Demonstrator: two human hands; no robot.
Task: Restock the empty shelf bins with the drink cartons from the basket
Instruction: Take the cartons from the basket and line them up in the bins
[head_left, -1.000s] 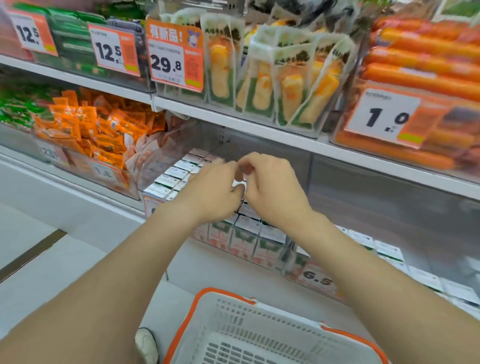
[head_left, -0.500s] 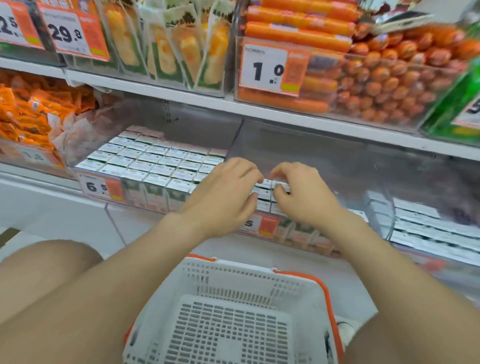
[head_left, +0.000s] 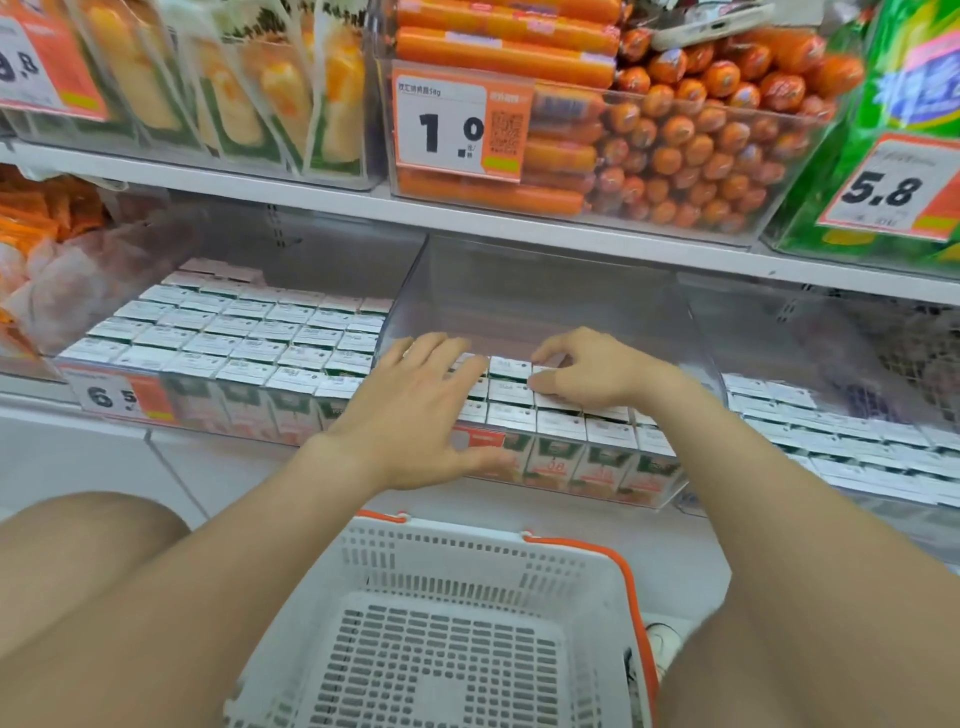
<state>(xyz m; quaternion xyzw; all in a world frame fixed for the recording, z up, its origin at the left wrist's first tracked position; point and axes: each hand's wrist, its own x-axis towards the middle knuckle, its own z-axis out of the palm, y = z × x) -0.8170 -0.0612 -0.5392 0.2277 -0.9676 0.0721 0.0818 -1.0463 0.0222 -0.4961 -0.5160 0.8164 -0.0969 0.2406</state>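
- Nearest the camera, the white basket shows no cartons on its visible floor.
- Just beyond the basket, the left hand lies flat, fingers spread, on the drink cartons filling the front rows of the clear middle bin.
- Beyond the basket's right side, the right hand bends its fingertips onto carton tops. Whether it pinches one cannot be told.
- The cartons look light, stiff-edged yet crushable, and tightly packed, so a hold on opposite side faces near the top seems safest.
- Beyond and left of the basket, a neighbouring bin stands full.
- Farthest above the basket, orange sausages fill the upper shelf.
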